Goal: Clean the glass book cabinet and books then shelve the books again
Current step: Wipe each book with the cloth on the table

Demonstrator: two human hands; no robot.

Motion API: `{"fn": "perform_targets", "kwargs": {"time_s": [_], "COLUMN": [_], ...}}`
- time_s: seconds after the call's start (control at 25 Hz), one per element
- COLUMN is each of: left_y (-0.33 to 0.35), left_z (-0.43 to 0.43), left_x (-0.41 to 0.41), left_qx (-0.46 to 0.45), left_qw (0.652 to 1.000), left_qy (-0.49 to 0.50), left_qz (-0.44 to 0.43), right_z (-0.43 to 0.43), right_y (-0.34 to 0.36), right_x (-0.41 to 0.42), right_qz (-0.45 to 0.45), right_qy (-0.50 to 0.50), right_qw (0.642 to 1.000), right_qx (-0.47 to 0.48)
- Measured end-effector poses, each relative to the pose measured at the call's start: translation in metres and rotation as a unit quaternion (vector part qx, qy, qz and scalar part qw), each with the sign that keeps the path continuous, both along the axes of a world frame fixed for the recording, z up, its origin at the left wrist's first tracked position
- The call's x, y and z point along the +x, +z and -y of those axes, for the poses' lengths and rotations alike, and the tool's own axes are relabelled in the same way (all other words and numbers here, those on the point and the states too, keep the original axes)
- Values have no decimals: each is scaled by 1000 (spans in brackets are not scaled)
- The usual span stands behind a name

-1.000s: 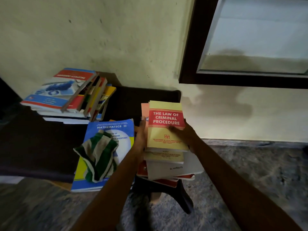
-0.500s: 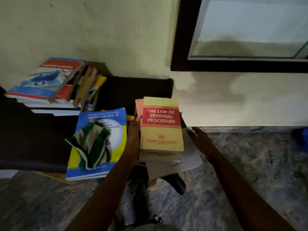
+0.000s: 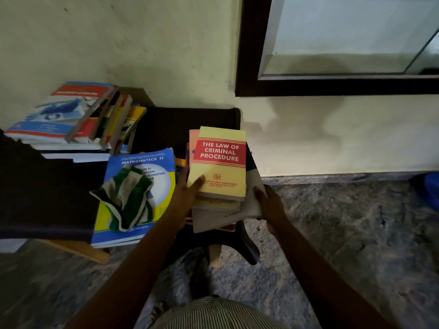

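A stack of books (image 3: 217,210) rests on a dark stool, topped by a yellow and red book titled The Law of Criminal Procedure (image 3: 219,162). My left hand (image 3: 187,194) clasps the stack's left side, thumb on the yellow cover. My right hand (image 3: 268,203) grips the stack's right edge at a white book. A green and white striped cloth (image 3: 126,200) lies on a blue Mathematics II book (image 3: 140,184). The glass book cabinet (image 3: 332,46), dark framed, hangs on the wall at the upper right, its shelf bare.
Another pile of books (image 3: 78,117) leans at the back left on a dark surface (image 3: 45,193). The dark stool (image 3: 237,245) stands on a speckled stone floor (image 3: 344,233). Something blue (image 3: 427,188) sits at the far right edge.
My right hand slid off the top cover down to the stack's right side. My left hand has closed further onto the left side, thumb now on the yellow cover. The view tilted slightly.
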State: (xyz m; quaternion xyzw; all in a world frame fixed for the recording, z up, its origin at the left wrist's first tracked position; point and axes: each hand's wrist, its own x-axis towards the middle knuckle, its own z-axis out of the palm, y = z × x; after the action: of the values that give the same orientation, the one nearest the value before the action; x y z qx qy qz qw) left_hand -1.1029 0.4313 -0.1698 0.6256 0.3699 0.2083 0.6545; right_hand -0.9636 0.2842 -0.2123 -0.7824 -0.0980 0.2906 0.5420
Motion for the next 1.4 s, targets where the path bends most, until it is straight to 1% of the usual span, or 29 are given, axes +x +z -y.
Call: {"fn": "perform_targets", "kwargs": {"time_s": [0.16,0.2,0.28,0.36,0.4,0.44,0.52,0.6,0.68,0.76,0.84,0.88,0.92,0.96,1.0,1.04,1.08,1.12,1.2,1.24,1.28,1.32,1.36,1.4], "left_y": [5,6,9,9,9,9,9,12,16,23,27,28,29,29,28,27,24,21,13,11,8,5,1,-3], "left_z": [-13,-10,-6,-4,-3,-2,-1,0,1,0,-10,-18,-28,-37,-49,-61,-73,-87,-115,-128,-142,-156,-170,-183], "left_x": [3,4,4,3,1,-1,-8,-14,-25,-46,-76,-95,-116,-137,-155,-172,-186,-197,-213,-217,-224,-232,-239,-246], "left_qx": [-17,-19,-22,-18,-16,-20,-36,-41,-23,20,56,62,64,65,71,70,61,49,35,36,36,27,16,11], "left_qw": [1000,1000,1000,1000,1000,1000,999,999,999,1000,998,996,994,992,991,990,990,989,989,989,991,993,994,995], "left_qy": [-2,-1,4,3,5,7,14,25,30,20,32,57,83,105,115,122,129,136,143,141,130,116,106,96], "left_qz": [-15,-12,-8,-13,-10,0,21,24,4,-8,-23,-18,-9,-1,-2,-6,-4,3,10,6,1,1,-2,-7], "right_z": [-23,-26,-28,-22,-16,-8,12,22,19,6,-10,-21,-35,-52,-71,-91,-112,-136,-183,-203,-223,-239,-250,-257], "right_y": [-2,-1,3,8,10,14,24,39,54,68,79,86,91,95,95,93,87,79,61,54,45,34,23,14], "right_x": [-14,-16,-12,-4,-2,-3,-14,-29,-45,-63,-82,-92,-103,-116,-129,-144,-160,-174,-198,-207,-216,-224,-231,-238], "right_qz": [52,62,100,165,192,204,213,211,201,215,288,335,365,355,308,260,234,233,265,294,327,359,398,425], "right_qy": [-41,-37,18,86,96,95,79,78,111,127,98,92,114,158,217,279,327,355,358,352,347,340,315,280], "right_qw": [997,996,989,964,957,957,966,972,973,968,950,933,916,909,912,912,906,901,895,888,872,847,821,809], "right_qx": [-34,-47,-106,-188,-197,-182,-122,-70,-20,37,77,97,123,148,160,152,128,89,20,-31,-109,-195,-261,-294]}}
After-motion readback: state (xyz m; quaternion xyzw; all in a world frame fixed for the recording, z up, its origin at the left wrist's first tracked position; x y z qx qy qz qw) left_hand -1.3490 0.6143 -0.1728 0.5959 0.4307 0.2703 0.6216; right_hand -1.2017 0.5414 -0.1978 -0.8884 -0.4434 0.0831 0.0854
